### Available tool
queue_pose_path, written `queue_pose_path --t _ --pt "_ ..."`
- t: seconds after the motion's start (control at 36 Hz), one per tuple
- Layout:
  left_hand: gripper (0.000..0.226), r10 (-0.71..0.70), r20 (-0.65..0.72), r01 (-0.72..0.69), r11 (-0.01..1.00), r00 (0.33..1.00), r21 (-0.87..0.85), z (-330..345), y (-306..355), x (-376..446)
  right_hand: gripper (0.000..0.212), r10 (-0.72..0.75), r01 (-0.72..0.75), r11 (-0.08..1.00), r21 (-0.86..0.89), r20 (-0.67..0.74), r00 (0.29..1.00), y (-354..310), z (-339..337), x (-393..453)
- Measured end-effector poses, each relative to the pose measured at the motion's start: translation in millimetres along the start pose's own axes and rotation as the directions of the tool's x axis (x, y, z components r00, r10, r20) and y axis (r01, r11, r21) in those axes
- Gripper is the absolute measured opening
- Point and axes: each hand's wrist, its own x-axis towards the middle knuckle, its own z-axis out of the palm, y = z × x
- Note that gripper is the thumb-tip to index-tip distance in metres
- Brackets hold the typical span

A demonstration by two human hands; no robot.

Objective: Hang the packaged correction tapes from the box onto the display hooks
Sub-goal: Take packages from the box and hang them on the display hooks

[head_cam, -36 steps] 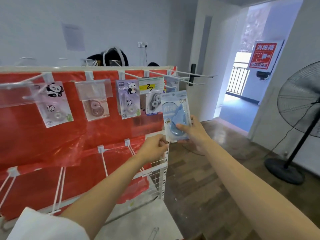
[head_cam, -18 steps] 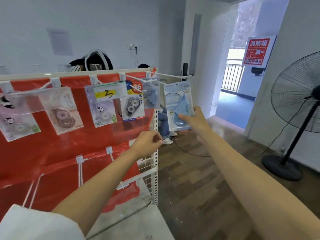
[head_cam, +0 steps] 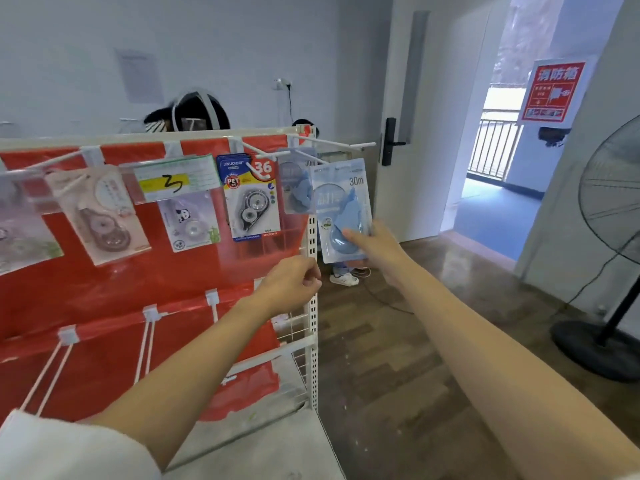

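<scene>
blue pack: the right hand [head_cam: 375,249] has the light blue correction tape pack [head_cam: 341,209] pinched at its lower right corner, thumb across the front, holding it up just past the right end of the rack [head_cam: 312,306], top edge level with the upper hooks
where it's headed: looks like the long white hook [head_cam: 332,143] sticking out at the top right, hang hole not on it yet as far as I can tell
left hand: the left hand [head_cam: 292,284] floats in front of the rack's right post, fingers loosely curled, nothing in it
how it handles: my guess is super light, a stiff card with a clear plastic bubble, kinda slick, so it'll swing if held low. Better to grip near the top by the hole when threading it
count: one pack in hand, one matching blue pack [head_cam: 296,185] already hanging just behind it, then roughly five other designs along the top row, some look stacked so no exact total
box: not in view
</scene>
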Motion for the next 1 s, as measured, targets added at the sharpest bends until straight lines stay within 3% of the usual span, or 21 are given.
queue_pose_path --t 0.14,0.28,0.42,0.56,0.78,1.0 --pt "0.012 -0.020 -0.049 0.023 0.998 0.999 0.060 -12.2 -17.5 -0.6 0.042 -0.024 0.031 0.995 -0.091 0.083 0.996 0.0 22.1 26.4" --pt "0.011 -0.088 -0.075 0.096 0.989 0.993 0.112 -25.5 -40.7 -10.3 0.053 0.005 0.003 0.997 -0.077 0.105 0.994 -4.3 48.3 57.3" --pt "0.009 -0.150 -0.093 0.163 0.975 0.984 0.150 -32.2 -61.0 -19.3 0.043 0.009 -0.001 0.995 -0.097 0.087 0.996 -11.5 65.1 93.6" --pt "0.008 -0.172 -0.129 0.188 0.974 0.977 0.129 -30.9 -70.1 -18.2 0.052 0.026 -0.013 0.989 -0.148 0.088 0.996 -16.1 69.8 121.9" --pt "0.012 -0.204 -0.073 0.209 0.975 0.976 0.075 -12.2 -65.6 -3.8 0.054 0.017 -0.006 0.984 -0.175 0.064 0.998 -6.5 61.6 125.5" --pt "0.010 -0.149 0.010 0.148 0.986 0.989 0.082 3.4 -47.4 7.3 0.038 -0.014 0.082 0.876 -0.475 0.146 0.989 10.5 33.6 89.8"
